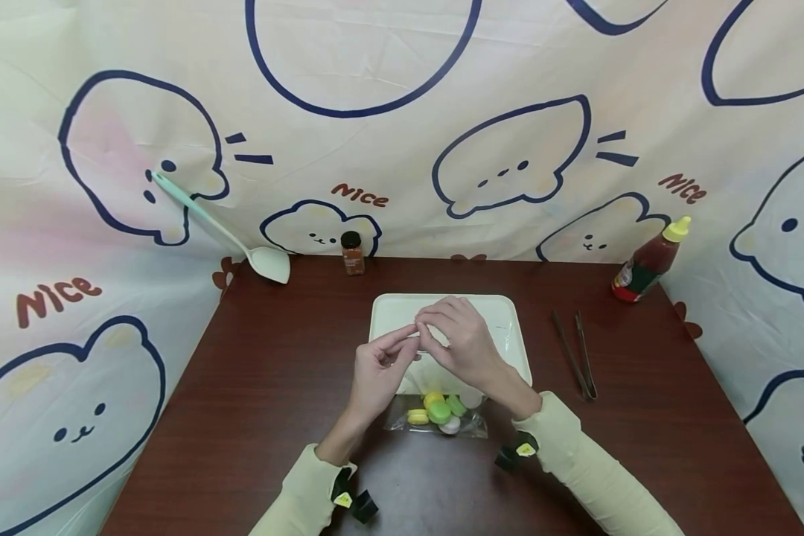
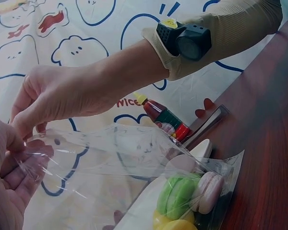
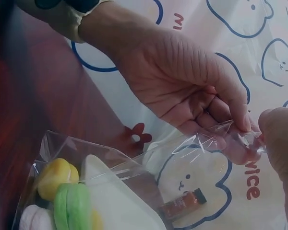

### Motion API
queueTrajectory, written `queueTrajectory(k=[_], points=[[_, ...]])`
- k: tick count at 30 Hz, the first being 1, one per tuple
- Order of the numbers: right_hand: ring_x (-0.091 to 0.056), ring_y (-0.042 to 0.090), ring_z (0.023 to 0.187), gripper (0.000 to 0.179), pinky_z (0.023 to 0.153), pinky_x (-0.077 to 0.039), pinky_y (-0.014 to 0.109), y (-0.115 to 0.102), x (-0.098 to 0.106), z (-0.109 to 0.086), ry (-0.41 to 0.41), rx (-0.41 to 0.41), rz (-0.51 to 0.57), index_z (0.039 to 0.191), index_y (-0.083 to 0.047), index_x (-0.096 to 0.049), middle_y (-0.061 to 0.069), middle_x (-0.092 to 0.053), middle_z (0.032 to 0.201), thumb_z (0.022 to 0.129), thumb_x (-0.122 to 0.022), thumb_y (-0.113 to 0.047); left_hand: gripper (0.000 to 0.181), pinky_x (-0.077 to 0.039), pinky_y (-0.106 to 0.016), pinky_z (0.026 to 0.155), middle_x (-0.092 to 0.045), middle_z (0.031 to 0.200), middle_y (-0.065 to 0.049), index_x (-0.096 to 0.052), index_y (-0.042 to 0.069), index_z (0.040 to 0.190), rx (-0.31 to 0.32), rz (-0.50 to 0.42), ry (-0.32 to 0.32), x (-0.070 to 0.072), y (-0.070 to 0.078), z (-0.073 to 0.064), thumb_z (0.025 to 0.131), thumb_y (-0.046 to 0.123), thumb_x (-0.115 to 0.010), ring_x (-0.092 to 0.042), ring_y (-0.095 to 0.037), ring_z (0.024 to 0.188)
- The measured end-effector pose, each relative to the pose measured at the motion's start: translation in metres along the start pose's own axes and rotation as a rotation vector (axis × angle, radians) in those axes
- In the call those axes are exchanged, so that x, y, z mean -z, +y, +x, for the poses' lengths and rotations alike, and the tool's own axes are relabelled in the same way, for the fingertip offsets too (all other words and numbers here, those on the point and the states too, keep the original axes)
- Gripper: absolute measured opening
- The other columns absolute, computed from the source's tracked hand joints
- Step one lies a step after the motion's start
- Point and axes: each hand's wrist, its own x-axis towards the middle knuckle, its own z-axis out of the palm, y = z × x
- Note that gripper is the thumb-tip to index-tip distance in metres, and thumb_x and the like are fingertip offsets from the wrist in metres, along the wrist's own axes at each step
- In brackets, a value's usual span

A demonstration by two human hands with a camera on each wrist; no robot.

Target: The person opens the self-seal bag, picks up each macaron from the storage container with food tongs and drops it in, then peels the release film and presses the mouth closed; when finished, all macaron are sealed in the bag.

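Observation:
A clear plastic bag stands on the table in front of the tray, its top drawn up between both hands. Inside its bottom lie several macarons: green, yellow and pale pinkish-white. My left hand pinches the bag's top edge between thumb and fingers. Opposite it, my right hand pinches the same edge, fingertips close to the left ones. In the right wrist view the film looks bunched at the left fingertips; the right fingertips are partly hidden there.
Behind the bag lies a white tray. Metal tongs rest to its right. A sauce bottle with a yellow cap stands at the back right, a small spice jar at the back, and a spatula leans at the back left corner.

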Motion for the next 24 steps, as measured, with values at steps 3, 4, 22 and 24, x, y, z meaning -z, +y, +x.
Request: queueTrajectory(k=[3, 4, 22, 24], points=[[-0.067, 0.022, 0.094, 0.008, 0.083, -0.052, 0.038, -0.0006, 0.0003, -0.0003, 0.020, -0.036, 0.054, 0.099, -0.005, -0.079, 0.005, -0.076, 0.097, 0.094, -0.073, -0.006, 0.027, -0.060, -0.025, 0.077, -0.077, 0.103, -0.022, -0.070, -0.009, 0.126, 0.000, 0.002, 0.001, -0.0006, -0.0001, 0.0000, 0.101, 0.001, -0.065, -0.077, -0.030, 0.081], [-0.067, 0.022, 0.094, 0.008, 0.083, -0.052, 0.038, -0.0007, 0.0001, -0.0005, 0.024, -0.048, 0.070, 0.098, -0.005, -0.079, 0.005, -0.076, 0.097, 0.093, -0.073, -0.006, 0.027, -0.060, -0.025, 0.077, -0.077, 0.103, -0.022, -0.070, -0.009, 0.126, 0.001, 0.001, 0.001, -0.0008, -0.0004, 0.0000, 0.101, 0.001, -0.065, -0.077, -0.029, 0.082], [-0.068, 0.024, 0.091, 0.009, 0.082, -0.053, 0.039, -0.0069, -0.0035, 0.0020, 0.111, -0.095, 0.150, 0.095, -0.002, -0.079, 0.007, -0.077, 0.095, 0.090, -0.072, 0.001, 0.029, -0.059, -0.024, 0.078, -0.076, 0.104, -0.024, -0.068, -0.010, 0.128, -0.025, -0.012, 0.010, -0.0022, -0.0016, -0.0014, 0.100, -0.002, -0.065, -0.075, -0.043, 0.080], [-0.068, 0.024, 0.091, 0.009, 0.082, -0.054, 0.038, -0.0072, -0.0044, 0.0018, 0.125, -0.101, 0.164, 0.095, -0.002, -0.078, 0.007, -0.077, 0.095, 0.091, -0.071, 0.001, 0.030, -0.060, -0.025, 0.078, -0.076, 0.105, -0.025, -0.067, -0.011, 0.129, -0.036, -0.016, 0.003, -0.0018, -0.0019, -0.0013, 0.100, -0.003, -0.064, -0.075, -0.044, 0.080]])
